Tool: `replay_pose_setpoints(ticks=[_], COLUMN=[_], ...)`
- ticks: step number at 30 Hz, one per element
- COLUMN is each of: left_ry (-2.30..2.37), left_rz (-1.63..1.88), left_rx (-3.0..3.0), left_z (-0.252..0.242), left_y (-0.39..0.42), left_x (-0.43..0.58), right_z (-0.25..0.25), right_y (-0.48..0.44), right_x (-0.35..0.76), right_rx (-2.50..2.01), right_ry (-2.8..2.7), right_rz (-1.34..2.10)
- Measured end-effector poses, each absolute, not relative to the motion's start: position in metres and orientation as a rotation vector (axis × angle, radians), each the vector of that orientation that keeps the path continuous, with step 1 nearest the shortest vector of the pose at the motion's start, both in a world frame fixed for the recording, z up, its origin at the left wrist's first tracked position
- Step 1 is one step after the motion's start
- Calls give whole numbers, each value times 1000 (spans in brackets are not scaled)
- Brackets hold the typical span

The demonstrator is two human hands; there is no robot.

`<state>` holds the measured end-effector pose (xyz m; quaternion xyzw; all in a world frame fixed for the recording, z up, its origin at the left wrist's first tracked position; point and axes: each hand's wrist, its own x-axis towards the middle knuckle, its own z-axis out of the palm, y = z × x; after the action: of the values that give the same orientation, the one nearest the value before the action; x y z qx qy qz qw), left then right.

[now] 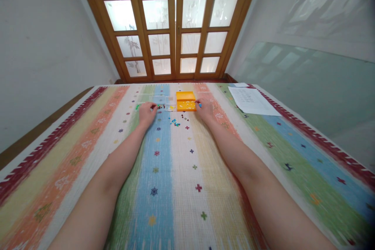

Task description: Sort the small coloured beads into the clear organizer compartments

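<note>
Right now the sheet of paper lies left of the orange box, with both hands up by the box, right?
No: the head view shows the sheet of paper right of the orange box. The left hand and right hand are indeed up by the box.

orange box (pixel 185 100) on striped, multicoloured cloth (pixel 181 172)

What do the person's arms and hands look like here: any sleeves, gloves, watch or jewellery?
Bare left forearm and right forearm run to the picture's lower edge; no sleeve shows. The left hand and right hand are ungloved. No watch or bracelet at either wrist; rings too small to tell.
</note>
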<state>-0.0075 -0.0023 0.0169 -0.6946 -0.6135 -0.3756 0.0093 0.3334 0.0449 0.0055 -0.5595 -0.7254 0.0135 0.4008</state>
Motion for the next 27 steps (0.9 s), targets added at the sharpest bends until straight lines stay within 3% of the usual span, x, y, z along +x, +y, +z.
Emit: replay_pose_setpoints(ticks=[10, 27], left_ry=[-2311, -2128], left_rz=[-1449, -1359], left_rx=[-1560, -1849], left_z=[18, 3], left_y=[7, 16], left_x=[-68, -52], right_z=[3, 24], right_y=[48, -1], right_x=[333, 280], right_rx=[-1361, -810], right_ry=[-1897, -2573], right_rz=[44, 281])
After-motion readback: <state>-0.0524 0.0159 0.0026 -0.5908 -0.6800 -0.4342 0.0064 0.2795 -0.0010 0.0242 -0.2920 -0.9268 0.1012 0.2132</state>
